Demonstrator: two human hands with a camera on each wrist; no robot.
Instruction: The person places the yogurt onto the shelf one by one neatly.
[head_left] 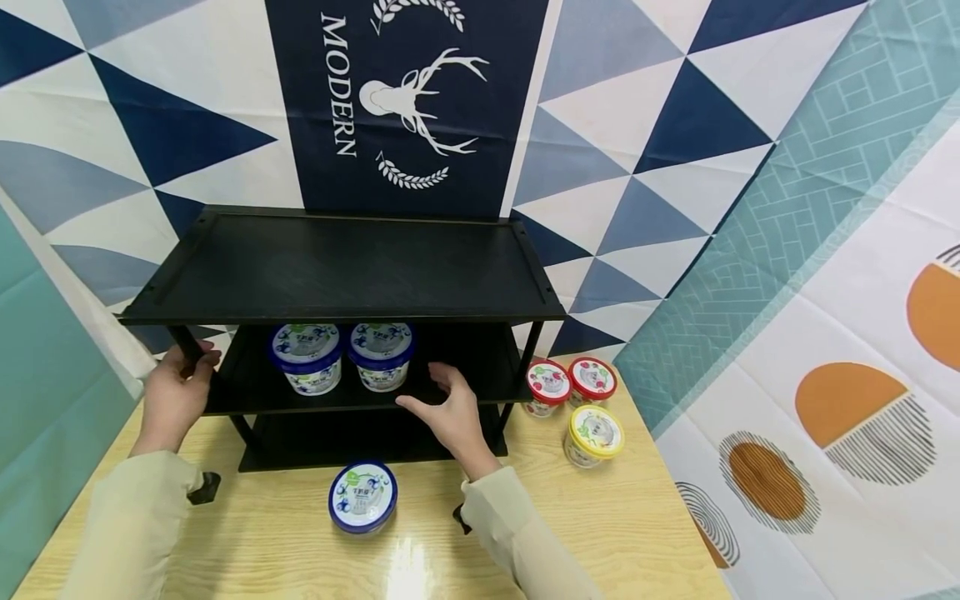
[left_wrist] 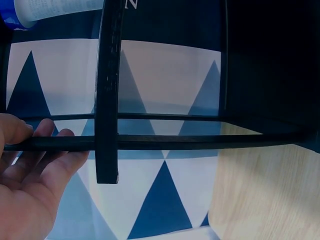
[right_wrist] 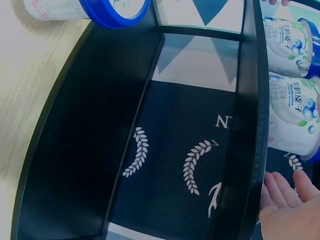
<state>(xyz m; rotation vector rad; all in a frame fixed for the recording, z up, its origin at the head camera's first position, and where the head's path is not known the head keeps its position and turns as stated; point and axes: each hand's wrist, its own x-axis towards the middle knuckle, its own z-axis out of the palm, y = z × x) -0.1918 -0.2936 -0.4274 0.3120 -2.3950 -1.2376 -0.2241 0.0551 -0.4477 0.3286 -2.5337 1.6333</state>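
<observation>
My left hand (head_left: 174, 396) grips the left post (head_left: 185, 340) of a black tiered shelf (head_left: 345, 268); in the left wrist view the fingers curl around this thin post (left_wrist: 65, 144). Two blue-lidded blueberry yogurt tubs (head_left: 306, 360) stand side by side on the middle tier. Just right of them is my right hand (head_left: 448, 412), thumb and fingers spread apart, holding nothing. The right wrist view shows this hand (right_wrist: 292, 207) by the tier's edge, close to the nearer tub (right_wrist: 292, 117). Another blue-lidded tub (head_left: 363, 497) stands on the table before the shelf.
Right of the shelf, two red-lidded tubs (head_left: 592, 379) and a yellow-lidded tub (head_left: 594, 435) stand on the wooden table (head_left: 615, 533). The shelf's top tier overhangs the middle one. Patterned cloth (head_left: 600, 167) covers the wall behind.
</observation>
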